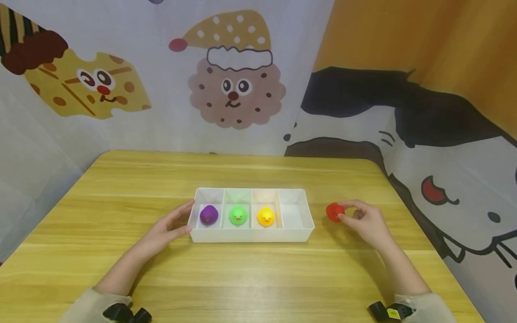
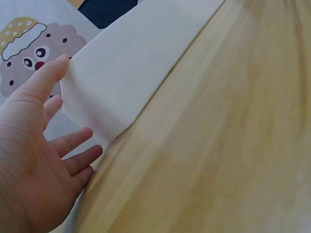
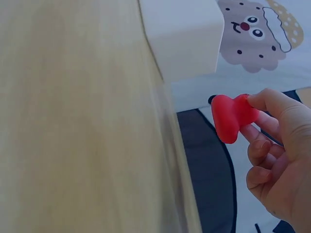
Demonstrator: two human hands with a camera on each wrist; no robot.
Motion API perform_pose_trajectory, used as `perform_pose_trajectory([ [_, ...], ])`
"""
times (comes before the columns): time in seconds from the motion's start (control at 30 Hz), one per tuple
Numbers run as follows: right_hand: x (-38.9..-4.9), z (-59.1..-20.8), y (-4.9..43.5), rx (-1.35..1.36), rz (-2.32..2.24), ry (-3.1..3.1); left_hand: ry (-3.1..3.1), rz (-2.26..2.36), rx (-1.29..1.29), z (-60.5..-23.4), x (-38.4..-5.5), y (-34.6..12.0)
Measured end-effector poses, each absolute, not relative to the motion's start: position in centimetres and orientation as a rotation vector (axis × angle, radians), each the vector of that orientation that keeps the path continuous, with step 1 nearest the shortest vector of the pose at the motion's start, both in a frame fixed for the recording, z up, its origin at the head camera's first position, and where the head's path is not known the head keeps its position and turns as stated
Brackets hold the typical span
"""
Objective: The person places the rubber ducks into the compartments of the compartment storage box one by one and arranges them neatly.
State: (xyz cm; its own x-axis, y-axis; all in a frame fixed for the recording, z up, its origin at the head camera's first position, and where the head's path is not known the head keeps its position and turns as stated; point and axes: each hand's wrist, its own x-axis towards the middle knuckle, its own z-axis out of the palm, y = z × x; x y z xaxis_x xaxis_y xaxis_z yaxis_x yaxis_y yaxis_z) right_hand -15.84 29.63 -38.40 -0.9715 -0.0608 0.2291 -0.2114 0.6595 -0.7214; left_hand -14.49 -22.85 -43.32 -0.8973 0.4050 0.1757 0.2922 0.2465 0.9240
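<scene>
A long white box (image 1: 250,236) with four compartments stands mid-table. From left to right, its first three compartments hold a purple rubber duck (image 1: 208,215), a green rubber duck (image 1: 238,216) and a yellow rubber duck (image 1: 265,216). The rightmost compartment (image 1: 295,215) holds nothing. At the box's left end is my left hand (image 1: 167,226), thumb tip against the corner and fingers loosely extended, as the left wrist view (image 2: 46,145) shows. To the right of the box, my right hand (image 1: 369,224) pinches a red rubber duck (image 3: 228,116) by one end between thumb and fingers, above the tabletop.
The wooden table (image 1: 242,273) has rounded far corners. Behind it and along the right hangs a curtain (image 1: 238,143) printed with cartoon figures. Dark devices (image 1: 391,311) are strapped at both wrists.
</scene>
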Motion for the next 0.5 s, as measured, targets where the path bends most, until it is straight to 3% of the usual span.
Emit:
perform_pose_trajectory([
  [0.5,-15.3,-36.2,27.2,0.281,1.248,-2.643,2.407,1.737,0.657,-43.2,-14.4,-22.8],
])
